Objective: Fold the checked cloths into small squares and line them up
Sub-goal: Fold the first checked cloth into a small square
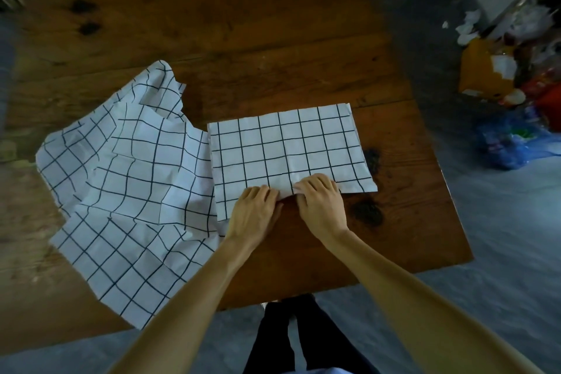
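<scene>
Nearest the camera, two bare forearms are reaching forward over the near edge of the wooden table, and dark trouser legs are showing below it, cut off by the bottom of the frame. The left hand and the right hand are lying side by side, knuckles up, fingers curled down onto the near edge of the folded cloth; each is pinching that edge, though the fingertips are tucked under the fabric and hard to see. A small raised crease is sitting between the two hands. The folded cloth is lying flat as a rectangle, stretching away from the fingers and to both sides of them. Just left of the left hand's fingers, a rumpled heap of checked cloth is spreading toward the table's near-left edge, touching the folded piece; how many cloths it holds is unclear. Dark knots are marking the wood beyond and right of the fingers. Far right, on the grey floor, a blurred pile of litter is lying, its contents hard to make out.
</scene>
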Motion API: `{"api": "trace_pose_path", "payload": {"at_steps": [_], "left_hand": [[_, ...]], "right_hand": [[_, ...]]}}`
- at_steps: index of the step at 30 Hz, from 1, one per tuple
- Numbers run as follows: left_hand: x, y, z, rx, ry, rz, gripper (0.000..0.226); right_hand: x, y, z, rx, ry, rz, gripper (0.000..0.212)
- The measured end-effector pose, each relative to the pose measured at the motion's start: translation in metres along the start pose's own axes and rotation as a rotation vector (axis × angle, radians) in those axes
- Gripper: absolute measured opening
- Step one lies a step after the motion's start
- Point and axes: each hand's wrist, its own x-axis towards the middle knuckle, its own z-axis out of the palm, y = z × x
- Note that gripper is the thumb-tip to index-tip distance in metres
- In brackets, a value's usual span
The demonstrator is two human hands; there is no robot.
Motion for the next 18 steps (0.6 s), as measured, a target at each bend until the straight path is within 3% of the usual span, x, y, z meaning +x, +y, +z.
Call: {"api": "trace_pose_path", "payload": {"at_steps": [5, 11, 14, 18], "left_hand": [[0.009, 0.005, -0.015, 0.004, 0.02, -0.059, 0.022], [0.015, 0.015, -0.036, -0.089, -0.028, -0.01, 0.013], [0.025, 0.023, -0.06, -0.227, -0.086, -0.133, 0.032], [0.046, 0.024, -0.094, -0.379, 0.059, -0.257, 0.017]], "right_hand": [[0.004, -0.003, -0.011, -0.038, -0.081, 0.041, 0.024], [0.023, -0.015, -0.044, 0.007, -0.005, 0.077, 0.023], [0.036, -0.021, -0.068, 0.034, 0.06, 0.059, 0.024], [0.054, -0.03, -0.105, 0.145, 0.086, 0.094, 0.03]]}}
